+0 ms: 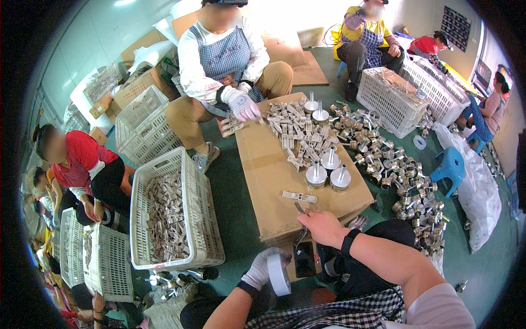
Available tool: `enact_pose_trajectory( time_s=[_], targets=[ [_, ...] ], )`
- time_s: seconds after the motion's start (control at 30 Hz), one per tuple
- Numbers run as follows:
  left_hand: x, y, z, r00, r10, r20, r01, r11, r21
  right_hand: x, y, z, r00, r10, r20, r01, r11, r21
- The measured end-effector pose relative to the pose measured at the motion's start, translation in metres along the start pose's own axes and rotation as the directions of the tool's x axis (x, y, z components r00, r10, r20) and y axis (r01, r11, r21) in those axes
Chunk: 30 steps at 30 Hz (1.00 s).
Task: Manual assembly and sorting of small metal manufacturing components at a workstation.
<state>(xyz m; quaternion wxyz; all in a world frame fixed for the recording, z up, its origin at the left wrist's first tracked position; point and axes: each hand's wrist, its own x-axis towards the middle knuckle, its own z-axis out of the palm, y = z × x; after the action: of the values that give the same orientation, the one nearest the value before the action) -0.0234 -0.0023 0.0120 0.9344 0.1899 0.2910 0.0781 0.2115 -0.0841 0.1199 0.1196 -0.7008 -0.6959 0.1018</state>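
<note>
My left hand (263,270), in a pale glove, grips a roll of white tape (279,275) low in front of my lap. My right hand (323,226) is bare, with a dark band on the wrist. Its fingers pinch a thin grey strip (299,207) at the near edge of a cardboard box (274,211); whether it is tape or metal I cannot tell. Just beyond lies a single flat, silvery slotted piece (299,196). Several round metal parts with upright white stems (316,174) stand on the box, beside a heap of slotted pieces (298,127).
A white crate (205,247) full of slotted pieces stands at left. Round metal parts (405,192) cover the floor at right, near a blue stool (450,170). A dark phone-like rectangle (304,260) is below my right hand. A gloved co-worker (224,60) sits across the box.
</note>
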Motion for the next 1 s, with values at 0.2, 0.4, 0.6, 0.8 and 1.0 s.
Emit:
enact_pose_trajectory(
  time_s=[0.2,0.4,0.6,0.8,1.0],
  targets=[
    [-0.002,0.002,0.011,0.994,-0.02,-0.104,0.017,0.999,-0.032,0.0,0.0,0.0,1.0,-0.005,-0.014,0.005,1.0,0.002],
    [-0.002,0.003,0.004,0.998,-0.042,-0.044,0.039,0.997,-0.064,0.0,0.002,0.005,0.999,-0.02,-0.032,0.02,1.0,0.004],
    [-0.001,0.002,0.004,0.999,-0.029,-0.045,0.025,0.997,-0.078,0.0,0.002,0.002,0.999,-0.023,-0.025,0.023,1.0,-0.014],
    [0.001,-0.005,-0.007,0.993,0.113,0.03,-0.117,0.962,0.246,0.0,0.001,0.001,1.0,0.003,-0.001,-0.003,1.0,-0.008],
    [0.001,-0.007,-0.007,0.995,0.097,0.008,-0.097,0.972,0.215,-0.001,0.001,0.0,1.0,-0.011,-0.009,0.011,1.0,0.006]
  ],
)
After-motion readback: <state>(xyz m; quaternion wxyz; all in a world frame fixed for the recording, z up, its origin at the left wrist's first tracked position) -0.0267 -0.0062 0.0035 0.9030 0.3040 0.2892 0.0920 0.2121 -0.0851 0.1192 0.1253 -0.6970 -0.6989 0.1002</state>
